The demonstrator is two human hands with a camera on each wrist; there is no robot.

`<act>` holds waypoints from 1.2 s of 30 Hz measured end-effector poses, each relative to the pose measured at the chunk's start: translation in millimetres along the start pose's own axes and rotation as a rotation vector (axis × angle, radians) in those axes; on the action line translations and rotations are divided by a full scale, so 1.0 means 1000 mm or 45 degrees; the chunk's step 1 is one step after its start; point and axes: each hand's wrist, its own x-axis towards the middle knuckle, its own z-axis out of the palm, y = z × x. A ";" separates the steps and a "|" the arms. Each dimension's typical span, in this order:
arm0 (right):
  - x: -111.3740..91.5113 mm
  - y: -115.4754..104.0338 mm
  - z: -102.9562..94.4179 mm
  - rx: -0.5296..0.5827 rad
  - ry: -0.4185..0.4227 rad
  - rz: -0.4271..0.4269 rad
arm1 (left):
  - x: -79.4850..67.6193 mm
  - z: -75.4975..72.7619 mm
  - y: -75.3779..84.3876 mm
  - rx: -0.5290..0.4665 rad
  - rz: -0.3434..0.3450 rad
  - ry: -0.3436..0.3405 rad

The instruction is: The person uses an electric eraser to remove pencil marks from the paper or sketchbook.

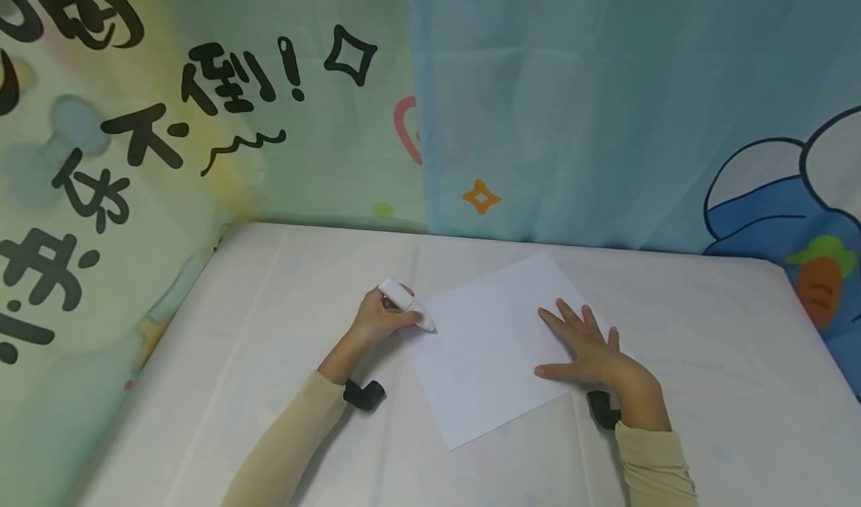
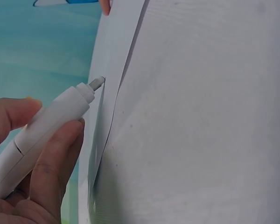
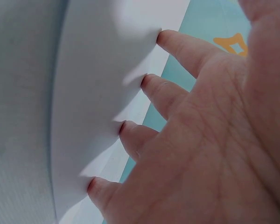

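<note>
My left hand (image 1: pixel 380 316) pinches a thick white pen (image 2: pixel 53 123) between thumb and fingers. A seam crosses its tilted body, and a short grey tip (image 2: pixel 97 83) sticks out at the front. That tip is right at the sheet of white paper (image 1: pixel 484 350), near its left corner. My right hand (image 1: pixel 588 350) lies over the right part of the paper with its fingers spread. In the right wrist view its fingertips (image 3: pixel 163 36) press on the sheet, which lies turned at an angle on the table.
A white cloth covers the table (image 1: pixel 303 268). Behind it hangs a blue and green printed backdrop (image 1: pixel 572 103) with dark lettering on the left and a carrot drawing on the right. A black strap piece (image 1: pixel 365 395) shows at my left wrist, another (image 1: pixel 603 410) at the right.
</note>
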 end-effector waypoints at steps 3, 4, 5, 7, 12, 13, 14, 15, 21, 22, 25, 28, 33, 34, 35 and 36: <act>0.000 0.000 0.001 0.003 0.004 -0.001 | -0.001 0.000 0.000 -0.005 0.003 -0.005; 0.000 0.000 0.001 0.002 0.004 0.003 | -0.001 0.000 0.000 -0.005 0.001 -0.006; 0.000 -0.001 0.001 0.003 0.005 0.004 | -0.001 0.001 0.000 -0.008 -0.004 -0.006; 0.000 -0.002 0.001 0.003 0.006 0.005 | 0.000 0.001 0.000 -0.009 -0.012 -0.008; 0.000 -0.002 0.000 0.002 0.010 0.004 | -0.001 0.000 -0.001 0.002 -0.013 -0.005; 0.000 -0.002 0.000 0.004 0.010 0.004 | -0.001 0.000 -0.001 0.003 -0.008 -0.006; 0.001 -0.002 0.000 0.004 0.011 0.004 | -0.001 0.000 -0.001 0.002 -0.006 -0.007; 0.001 -0.002 0.000 0.004 0.008 0.009 | -0.002 0.000 -0.001 0.003 -0.005 -0.007; 0.001 -0.003 0.001 0.007 0.012 0.010 | -0.004 0.000 -0.001 -0.005 -0.004 -0.006; 0.001 -0.003 0.000 0.008 0.012 0.011 | -0.004 0.000 -0.001 -0.008 -0.003 -0.006; 0.001 -0.003 0.000 0.005 0.010 0.013 | -0.003 0.000 -0.002 -0.014 0.000 -0.008; 0.000 -0.002 0.000 -0.005 0.012 0.007 | -0.002 -0.001 -0.003 -0.016 0.008 -0.013; 0.000 -0.002 0.000 -0.019 0.012 0.006 | 0.001 -0.001 -0.003 -0.014 0.007 -0.020; 0.000 -0.001 0.000 -0.020 0.013 0.006 | 0.001 -0.001 -0.003 -0.012 0.005 -0.016; 0.000 -0.001 0.000 -0.020 0.011 0.005 | 0.001 -0.001 -0.002 -0.010 0.001 -0.012; 0.000 -0.001 0.000 -0.021 0.009 0.005 | 0.001 -0.001 -0.001 -0.009 -0.001 -0.009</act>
